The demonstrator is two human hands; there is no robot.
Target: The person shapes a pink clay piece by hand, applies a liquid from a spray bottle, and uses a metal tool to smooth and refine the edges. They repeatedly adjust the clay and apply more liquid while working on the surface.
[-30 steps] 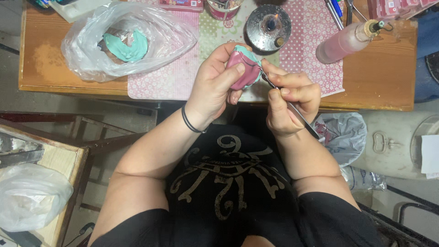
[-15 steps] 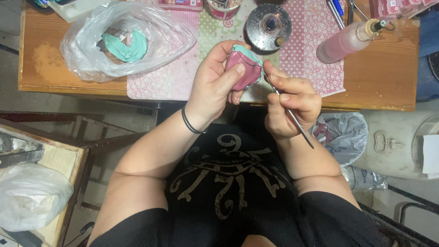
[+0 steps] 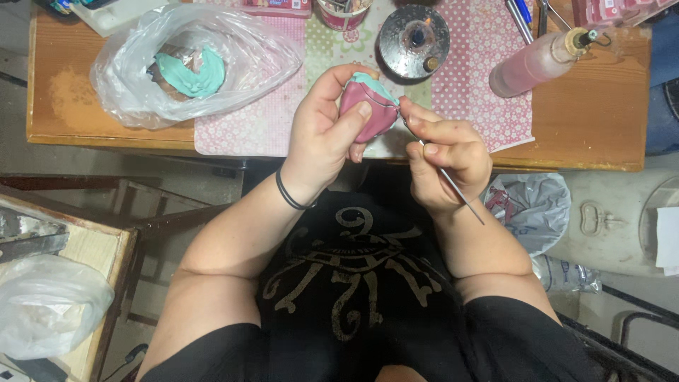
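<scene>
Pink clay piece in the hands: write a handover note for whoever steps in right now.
Left hand: grips the pink clay piece, teal part on top, held above the desk's front edge.
Right hand: pinches a thin metal tool, tip at the piece's right side.
On the wooden desk: clear bag with teal clay at left, round metal burner behind the hands, pink bottle at right, patterned mat.
Done: pink and teal are joined.
Left: cannot tell how much detailing remains.
</scene>
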